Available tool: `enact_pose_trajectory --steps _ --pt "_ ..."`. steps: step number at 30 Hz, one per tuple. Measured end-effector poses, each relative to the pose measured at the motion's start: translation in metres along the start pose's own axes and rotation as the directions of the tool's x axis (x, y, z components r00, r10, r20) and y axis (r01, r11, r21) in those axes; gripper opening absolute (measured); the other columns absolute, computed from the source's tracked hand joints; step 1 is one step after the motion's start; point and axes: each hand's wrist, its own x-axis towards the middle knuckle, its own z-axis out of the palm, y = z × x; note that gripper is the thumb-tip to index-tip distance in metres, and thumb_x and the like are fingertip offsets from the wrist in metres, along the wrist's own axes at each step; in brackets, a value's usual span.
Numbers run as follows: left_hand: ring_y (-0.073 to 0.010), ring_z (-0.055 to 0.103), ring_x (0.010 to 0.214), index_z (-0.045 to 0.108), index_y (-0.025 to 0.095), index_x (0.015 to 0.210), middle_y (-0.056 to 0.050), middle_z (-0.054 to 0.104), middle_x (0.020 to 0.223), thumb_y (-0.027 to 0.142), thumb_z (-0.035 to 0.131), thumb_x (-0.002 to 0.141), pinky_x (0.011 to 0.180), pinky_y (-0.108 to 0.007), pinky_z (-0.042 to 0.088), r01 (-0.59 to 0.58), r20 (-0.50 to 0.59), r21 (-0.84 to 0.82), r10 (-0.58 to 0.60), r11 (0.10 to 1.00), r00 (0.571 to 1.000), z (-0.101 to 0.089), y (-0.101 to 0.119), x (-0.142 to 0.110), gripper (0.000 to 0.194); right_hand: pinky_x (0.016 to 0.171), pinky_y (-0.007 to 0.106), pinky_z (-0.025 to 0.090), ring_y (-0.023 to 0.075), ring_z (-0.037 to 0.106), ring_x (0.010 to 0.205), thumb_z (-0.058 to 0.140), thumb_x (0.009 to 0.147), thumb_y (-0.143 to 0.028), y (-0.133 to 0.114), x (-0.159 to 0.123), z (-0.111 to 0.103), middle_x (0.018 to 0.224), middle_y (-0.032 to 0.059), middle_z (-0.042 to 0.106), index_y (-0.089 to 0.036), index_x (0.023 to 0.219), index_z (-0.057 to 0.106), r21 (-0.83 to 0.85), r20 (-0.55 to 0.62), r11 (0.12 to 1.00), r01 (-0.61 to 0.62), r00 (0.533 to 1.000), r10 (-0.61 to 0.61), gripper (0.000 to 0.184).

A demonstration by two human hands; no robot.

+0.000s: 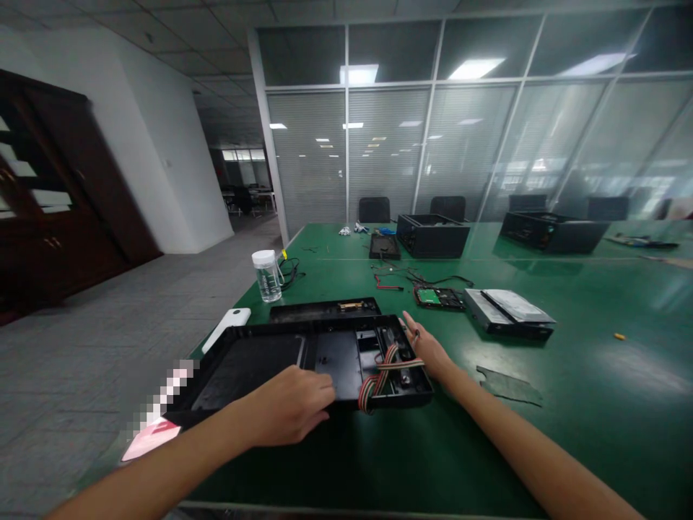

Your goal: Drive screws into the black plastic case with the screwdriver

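A flat black plastic case panel [271, 361] lies on the green table [568, 404] in front of me. My left hand [289, 404] rests on its near edge, fingers curled over the rim. My right hand [427, 347] lies flat against the panel's right side, fingers stretched out. A bundle of red, grey and striped wires [382, 375] loops over the panel's right corner beside that hand. A second narrow black panel [325, 309] lies just behind.
A clear jar with a white lid [267, 275] stands at the left. A green circuit board [433, 297], a boxed drive [506, 312], loose cables [416, 278] and open black computer cases [432, 235] lie farther back. A white object [227, 325] and a phone [151, 438] sit near the left edge.
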Motion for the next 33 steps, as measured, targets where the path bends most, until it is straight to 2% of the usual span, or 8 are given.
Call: enact_pose_trajectory --steps 4,8,13,17,22,26,30,33 --pt "-0.0187 0.059 0.080 0.052 0.019 0.086 -0.003 0.060 0.088 0.021 0.053 0.082 0.062 -0.028 0.041 -0.031 0.059 -0.041 0.033 0.999 0.998 0.021 0.005 -0.004 0.004 0.091 0.044 0.039 0.0309 0.041 0.118 0.045 0.080 -0.014 0.056 -0.012 -0.006 0.142 0.0170 0.028 -0.013 0.127 0.043 -0.263 -0.066 0.938 -0.225 0.974 0.215 0.048" --pt "-0.0199 0.060 0.078 0.052 0.019 0.085 -0.004 0.060 0.086 0.017 0.051 0.081 0.061 -0.028 0.043 -0.054 0.100 -0.050 0.059 0.997 0.993 0.032 0.015 -0.007 0.004 0.093 0.042 0.038 0.0292 0.045 0.114 0.044 0.084 -0.024 0.088 -0.014 -0.010 0.132 0.0190 0.042 -0.011 0.115 0.054 -0.204 -0.106 0.924 -0.324 0.945 0.308 0.035" --pt "-0.0198 0.060 0.078 0.053 0.018 0.087 -0.005 0.060 0.088 0.019 0.051 0.081 0.063 -0.029 0.046 -0.035 0.117 -0.095 0.046 0.995 0.992 0.046 0.021 -0.008 0.006 0.097 0.035 0.036 0.0207 0.050 0.111 0.037 0.089 -0.035 0.056 -0.004 -0.008 0.119 0.0118 0.057 -0.014 0.114 0.056 0.208 -0.057 0.971 -0.120 0.989 0.135 0.038" --pt "-0.0203 0.059 0.078 0.056 0.018 0.086 -0.006 0.061 0.088 0.021 0.057 0.078 0.065 -0.028 0.045 0.053 0.123 -0.090 -0.042 0.995 0.991 0.055 0.009 0.001 0.009 0.090 0.034 0.040 0.0190 0.054 0.102 0.037 0.089 -0.034 0.018 -0.004 -0.006 0.110 0.0085 0.062 -0.017 0.109 0.059 0.332 0.115 0.943 0.018 0.992 -0.059 0.034" --pt "-0.0151 0.058 0.080 0.058 0.022 0.096 0.000 0.061 0.087 0.034 0.050 0.086 0.067 -0.023 0.043 -0.011 0.151 -0.299 0.059 0.954 0.987 0.050 -0.039 0.031 0.017 0.080 0.029 0.039 0.0181 0.055 0.089 0.043 0.084 -0.020 0.003 -0.009 -0.008 0.090 0.0072 0.064 -0.016 0.090 0.062 0.050 0.171 0.994 0.096 0.980 -0.103 0.020" --pt "-0.0176 0.053 0.090 0.057 0.018 0.100 -0.006 0.057 0.099 0.014 0.047 0.085 0.078 -0.027 0.040 0.052 -0.101 -0.012 -0.053 0.999 0.993 0.060 -0.087 0.058 0.018 0.071 0.026 0.038 0.0181 0.059 0.082 0.045 0.083 -0.022 0.004 -0.010 -0.015 0.085 0.0072 0.065 -0.019 0.088 0.061 -0.181 0.246 0.983 -0.038 0.966 0.083 0.017" --pt "-0.0189 0.050 0.084 0.058 0.016 0.084 -0.007 0.055 0.088 0.006 0.047 0.083 0.073 -0.029 0.040 -0.010 -0.131 0.235 0.041 0.972 0.990 0.078 -0.111 0.072 0.015 0.066 0.026 0.037 0.0198 0.061 0.079 0.045 0.084 -0.028 0.008 -0.009 -0.024 0.086 0.0079 0.066 -0.020 0.089 0.062 -0.266 0.276 0.957 -0.115 0.942 0.190 0.019" --pt "-0.0198 0.050 0.082 0.056 0.016 0.084 -0.008 0.055 0.086 0.007 0.046 0.083 0.071 -0.030 0.039 -0.063 -0.146 0.300 0.112 0.952 0.983 0.083 -0.113 0.072 0.013 0.063 0.025 0.036 0.0192 0.061 0.077 0.043 0.085 -0.029 0.008 -0.009 -0.029 0.084 0.0075 0.067 -0.021 0.090 0.061 -0.289 0.232 0.953 -0.096 0.958 0.167 0.020"
